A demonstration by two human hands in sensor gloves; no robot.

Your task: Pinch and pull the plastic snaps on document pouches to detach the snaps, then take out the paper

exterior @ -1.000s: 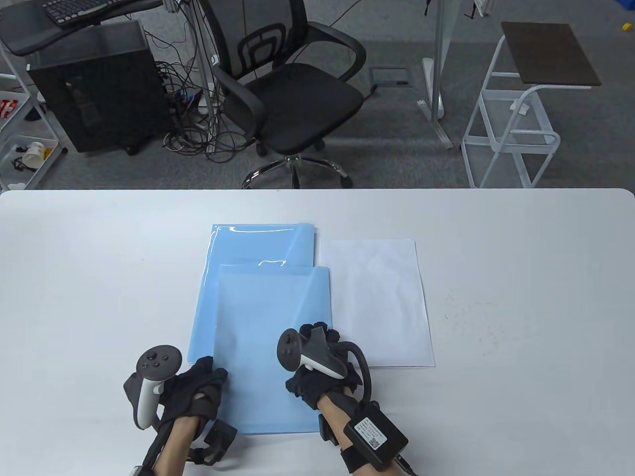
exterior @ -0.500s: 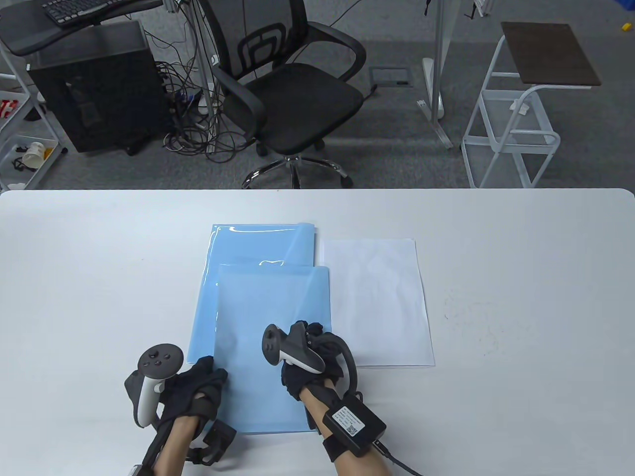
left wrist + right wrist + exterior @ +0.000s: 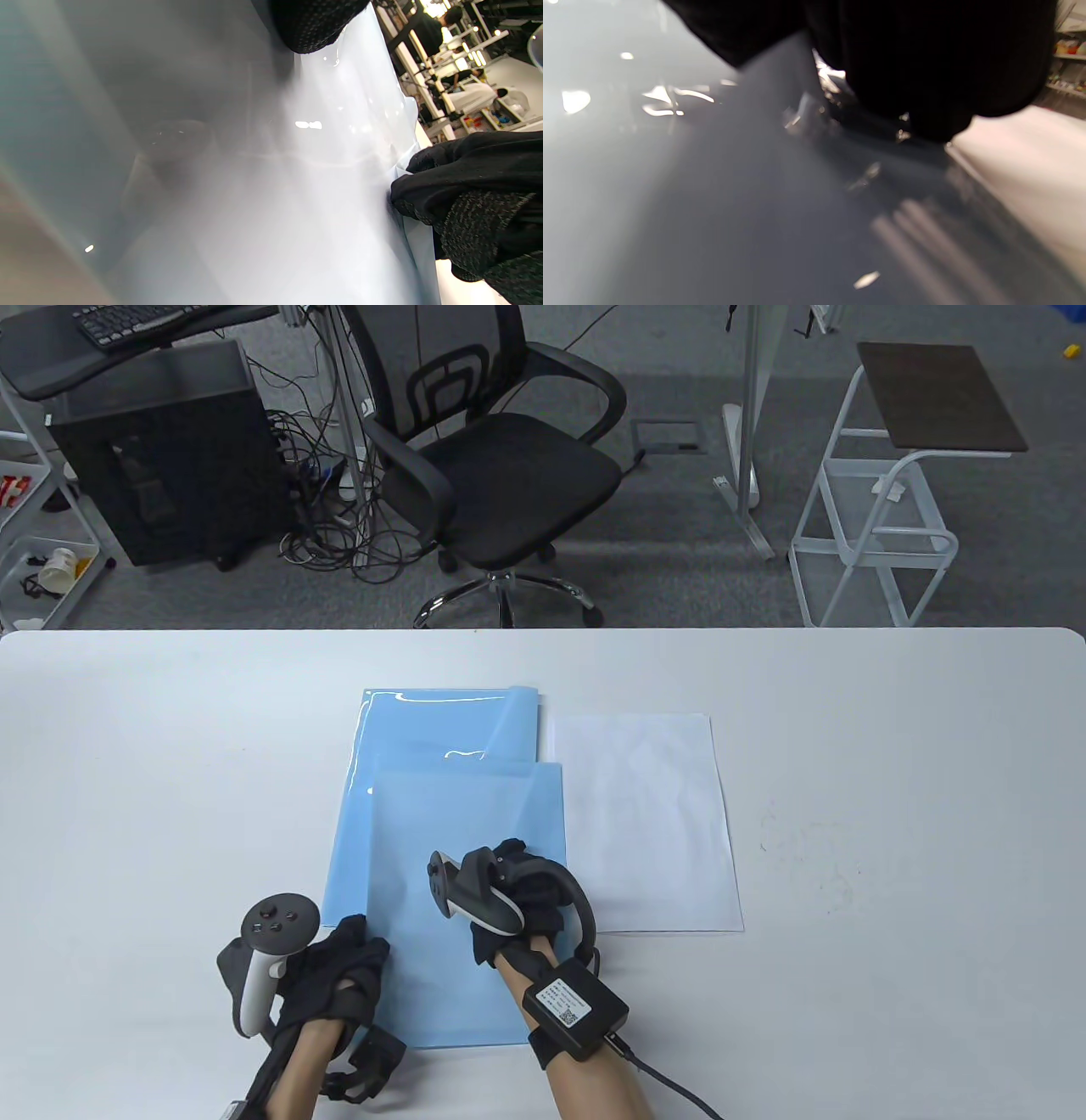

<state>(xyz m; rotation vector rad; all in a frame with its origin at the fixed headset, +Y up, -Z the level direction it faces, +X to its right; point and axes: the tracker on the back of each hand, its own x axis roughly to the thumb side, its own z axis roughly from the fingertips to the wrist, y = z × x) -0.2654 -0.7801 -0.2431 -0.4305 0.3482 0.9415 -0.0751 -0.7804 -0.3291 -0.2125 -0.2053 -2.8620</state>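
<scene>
**Two blue pouches held at the near edge of the table**

Toward the near edge of the table (image 3: 127, 780), left of centre, the left hand (image 3: 335, 971) is seen laid on the lower left corner of the upper document pouch (image 3: 467, 848); its fingers (image 3: 316, 23) are pressed flat on the glossy film, and nothing is gripped by them as far as can be told. This upper pouch is laid over the near part of a second blue pouch (image 3: 441, 721), whose far end is left uncovered. What is inside either pouch cannot be made out through the blue film, and the snaps cannot be found in the table view.

At the right edge of the upper pouch the right hand (image 3: 526, 891) is placed, its fingers (image 3: 925, 63) curled down onto the plastic at that edge; a pinch is suggested, but the blurred right wrist view does not settle it. Just beside the pouches, on their right, a white sheet of paper (image 3: 645, 823) is laid flat on the table. Beyond the far edge an office chair (image 3: 492, 458) is seen on the floor, and a white side stand (image 3: 882, 500) further right.
</scene>
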